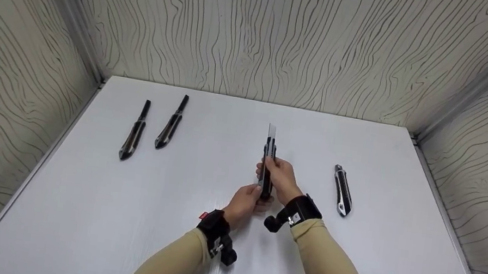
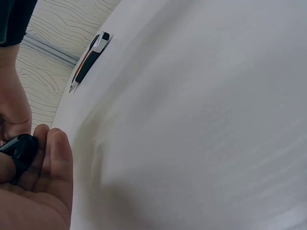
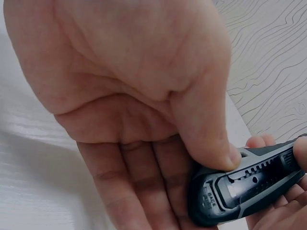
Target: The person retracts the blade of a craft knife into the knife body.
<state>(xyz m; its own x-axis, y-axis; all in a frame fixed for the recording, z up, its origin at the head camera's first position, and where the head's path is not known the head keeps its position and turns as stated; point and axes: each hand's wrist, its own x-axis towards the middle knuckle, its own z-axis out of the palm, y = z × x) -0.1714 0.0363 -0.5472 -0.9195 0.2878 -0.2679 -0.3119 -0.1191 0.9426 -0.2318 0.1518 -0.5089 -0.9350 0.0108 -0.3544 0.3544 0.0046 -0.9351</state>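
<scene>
Black-and-grey utility knife (image 1: 270,150), head view: long axis points away from person, blade (image 1: 272,131) fwd; R hand (image 1: 282,177) grips mid-handle, nearer the blade, L hand (image 1: 243,203) pinches the rear end (image 1: 267,193). L wrist cam: just the rear end shows, rest hidden/cut off. R wrist cam: L thumb (image 3: 232,155) on handle, R thumb (image 3: 301,152) nr slider (image 3: 288,161); blade out of frame.

Head view: the utility knife (image 1: 270,148) is partly hidden by the right hand (image 1: 283,175); the sleeves (image 1: 327,259) are cut by the lower edge. Left wrist view: the left hand (image 2: 52,194) is cropped. Right wrist view: the nearest fingers (image 3: 120,196) are cropped.
</scene>
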